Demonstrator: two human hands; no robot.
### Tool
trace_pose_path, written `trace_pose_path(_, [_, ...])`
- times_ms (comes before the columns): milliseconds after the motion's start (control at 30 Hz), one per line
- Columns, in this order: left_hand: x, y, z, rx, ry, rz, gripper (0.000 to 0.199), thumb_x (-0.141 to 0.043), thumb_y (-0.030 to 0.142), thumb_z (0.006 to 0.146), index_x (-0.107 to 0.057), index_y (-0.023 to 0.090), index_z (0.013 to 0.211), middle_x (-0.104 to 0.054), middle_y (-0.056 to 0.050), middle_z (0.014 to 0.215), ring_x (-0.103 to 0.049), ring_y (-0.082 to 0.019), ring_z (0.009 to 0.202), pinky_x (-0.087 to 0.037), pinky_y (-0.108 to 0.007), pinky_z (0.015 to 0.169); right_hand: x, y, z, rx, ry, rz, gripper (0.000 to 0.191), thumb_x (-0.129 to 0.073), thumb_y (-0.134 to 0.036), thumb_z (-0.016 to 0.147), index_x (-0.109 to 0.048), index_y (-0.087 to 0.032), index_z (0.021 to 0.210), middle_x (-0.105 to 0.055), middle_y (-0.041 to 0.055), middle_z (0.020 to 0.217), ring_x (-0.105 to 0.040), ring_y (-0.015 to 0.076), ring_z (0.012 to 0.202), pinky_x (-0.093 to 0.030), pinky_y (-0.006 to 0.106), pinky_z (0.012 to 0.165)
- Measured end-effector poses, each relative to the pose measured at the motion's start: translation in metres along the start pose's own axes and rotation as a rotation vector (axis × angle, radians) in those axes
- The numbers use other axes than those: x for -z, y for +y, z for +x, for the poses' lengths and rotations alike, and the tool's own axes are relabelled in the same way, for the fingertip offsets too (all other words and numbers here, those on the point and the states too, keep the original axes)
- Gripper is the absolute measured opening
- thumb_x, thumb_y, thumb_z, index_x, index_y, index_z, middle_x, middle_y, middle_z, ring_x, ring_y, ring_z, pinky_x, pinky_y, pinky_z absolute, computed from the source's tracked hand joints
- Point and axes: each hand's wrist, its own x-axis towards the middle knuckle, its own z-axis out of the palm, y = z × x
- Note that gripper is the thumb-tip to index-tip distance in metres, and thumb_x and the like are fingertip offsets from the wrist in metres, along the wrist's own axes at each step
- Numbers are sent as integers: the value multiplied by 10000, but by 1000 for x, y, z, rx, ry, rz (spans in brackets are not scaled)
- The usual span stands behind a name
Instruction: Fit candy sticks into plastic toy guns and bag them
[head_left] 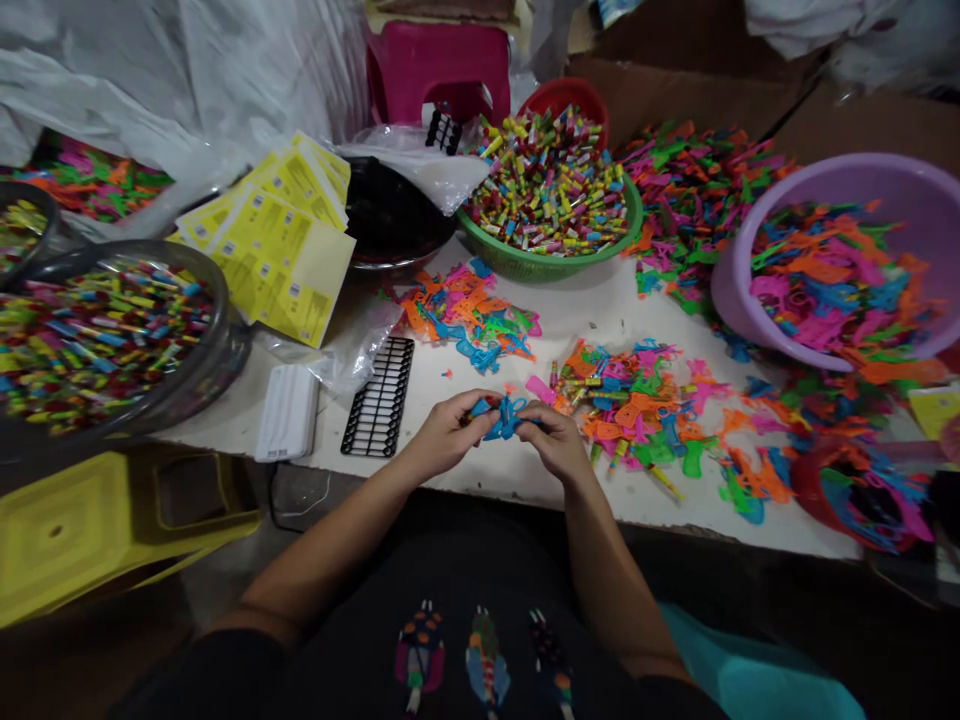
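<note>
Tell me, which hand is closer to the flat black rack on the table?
The left hand. It is to the right of the black rack; the right hand is farther right, on the other side of the blue plastic piece.

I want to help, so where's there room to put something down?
Two small bare patches show on the white table: one below the green basket, above the colourful pile; one between the black rack and the left hand. It's crowded beyond the right hand, up to the purple basin.

Grid lies left of hands, toy pile right.
</note>
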Motion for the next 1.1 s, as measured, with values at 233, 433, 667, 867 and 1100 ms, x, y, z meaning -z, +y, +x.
trace_pose_path(233, [-2, 11, -11, -361, -5, 272, 287, -456, 191, 810, -581, 190, 1068, -612, -70, 939, -554, -144, 877, -434, -260, 781, 2, 2, -2, 118, 37, -23, 175, -622, -400, 689, -646, -235, 639, -579, 9, 643, -515, 141, 631, -429, 297, 610])
trace_pose_path(433, [-3, 16, -16, -523, -14, 330, 306, -470, 164, 810, -567, 199, 1098, -579, -83, 942, -548, -136, 881, -454, -255, 765, -1, -2, -4, 162, 42, -49, 207, -591, -410, 724, -650, -234, 634, -565, 19, 639, -505, 140, 612, -425, 297, 589])
trace_pose_path(667, [-9, 8, -17, -618, 123, 416, 215, -605, 306, 735, -649, 204, 918, -617, -64, 829, -576, -127, 746, -484, -228, 662, -9, -6, -6, 149, 28, -80, 326, -536, -527, 723, -650, -228, 658, -566, 41, 666, -515, 158, 619, -433, 319, 589])
trace_pose_path(867, [-12, 4, -16, -503, 216, 469, 113, -612, 309, 699, -671, 213, 697, -605, -39, 664, -555, -122, 628, -456, -228, 602, -20, -4, -8, 148, -34, -57, 320, -533, -508, 738, -632, -222, 637, -578, 38, 649, -522, 152, 610, -429, 304, 574])
trace_pose_path(1100, [-4, -14, 3, -70, 314, 72, 213, -580, 363, 731, -628, 178, 826, -591, -31, 779, -537, -128, 713, -423, -230, 622, -12, -8, -5, -152, -67, -44, 245, -599, -399, 719, -574, -184, 603, -577, -16, 537, -519, 103, 506, -409, 239, 531])
